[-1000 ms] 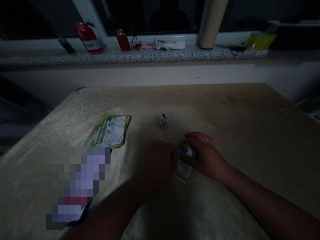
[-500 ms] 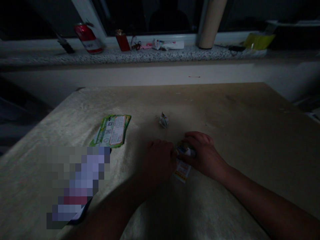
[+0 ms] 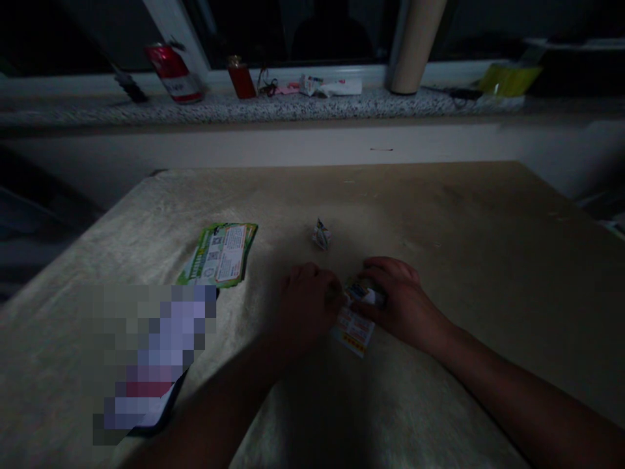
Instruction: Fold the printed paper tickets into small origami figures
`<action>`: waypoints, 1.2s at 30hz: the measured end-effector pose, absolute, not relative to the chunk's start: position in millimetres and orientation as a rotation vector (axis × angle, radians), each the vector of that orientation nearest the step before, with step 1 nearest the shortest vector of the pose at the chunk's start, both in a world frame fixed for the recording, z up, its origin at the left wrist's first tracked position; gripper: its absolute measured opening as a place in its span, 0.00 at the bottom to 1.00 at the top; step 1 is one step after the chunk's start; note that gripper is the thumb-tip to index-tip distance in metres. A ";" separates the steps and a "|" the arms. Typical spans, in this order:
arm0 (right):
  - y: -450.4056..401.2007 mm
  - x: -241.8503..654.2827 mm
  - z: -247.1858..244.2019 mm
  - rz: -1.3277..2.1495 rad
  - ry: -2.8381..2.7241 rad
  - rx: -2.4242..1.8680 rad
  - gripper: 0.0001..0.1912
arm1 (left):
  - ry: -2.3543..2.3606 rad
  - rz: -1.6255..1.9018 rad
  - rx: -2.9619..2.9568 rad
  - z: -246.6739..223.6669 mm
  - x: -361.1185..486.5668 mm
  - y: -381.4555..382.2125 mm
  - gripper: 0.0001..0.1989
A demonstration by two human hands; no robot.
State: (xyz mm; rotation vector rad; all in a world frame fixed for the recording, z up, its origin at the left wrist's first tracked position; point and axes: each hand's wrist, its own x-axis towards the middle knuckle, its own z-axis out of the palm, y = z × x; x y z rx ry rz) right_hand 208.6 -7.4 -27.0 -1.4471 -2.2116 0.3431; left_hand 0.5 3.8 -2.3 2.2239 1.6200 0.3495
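Between my hands a small printed paper [image 3: 355,333], white with a yellow strip, lies on the table with its far part crumpled. My right hand [image 3: 398,296] is closed around that crumpled part, thumb below and fingers above. At its left edge my left hand [image 3: 310,296] has its fingers curled, thumb and forefinger pinched against the paper; the dim light partly hides the fingertips. Beyond them stands a small crumpled wrapper [image 3: 321,234]. Off to the left lies a green printed packet [image 3: 222,254].
A phone [image 3: 163,355] with a blurred screen lies front left on the table [image 3: 439,221]. Along the granite windowsill [image 3: 283,114] stand a red can [image 3: 173,75], a red bottle [image 3: 241,79], a cardboard tube [image 3: 417,49] and a yellow item [image 3: 510,79].
My left hand has shifted slightly left and its fingers have loosened a little, uncovering more of the printed paper. My right hand has hardly moved.
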 end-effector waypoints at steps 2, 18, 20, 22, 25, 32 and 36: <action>-7.7 209.3 -26.2 0.358 -2.208 -1.450 0.20 | 1.573 0.351 2.189 -3.2 -2.4 7.4 0.05; -9.5 218.4 -20.3 0.379 -2.256 -1.501 0.25 | 1.482 0.325 2.226 -3.6 -6.5 9.3 0.08; -11.0 228.2 -20.4 0.394 -2.256 -1.527 0.29 | 1.476 0.333 2.246 -4.6 -6.8 8.5 0.09; -12.1 235.0 -20.5 0.421 -2.272 -1.527 0.31 | 1.487 0.332 2.265 -4.8 -6.4 7.2 0.10; -12.8 237.0 -20.3 0.458 -2.289 -1.521 0.33 | 1.507 0.323 2.289 -4.5 -5.5 5.4 0.11; -3.9 240.3 -21.2 0.453 -2.173 -1.592 0.28 | 1.472 0.296 2.349 -6.9 -6.8 6.0 0.15; 6.4 253.0 -24.0 0.439 -2.107 -1.599 0.23 | 1.473 0.289 2.333 -6.6 -7.0 6.9 0.14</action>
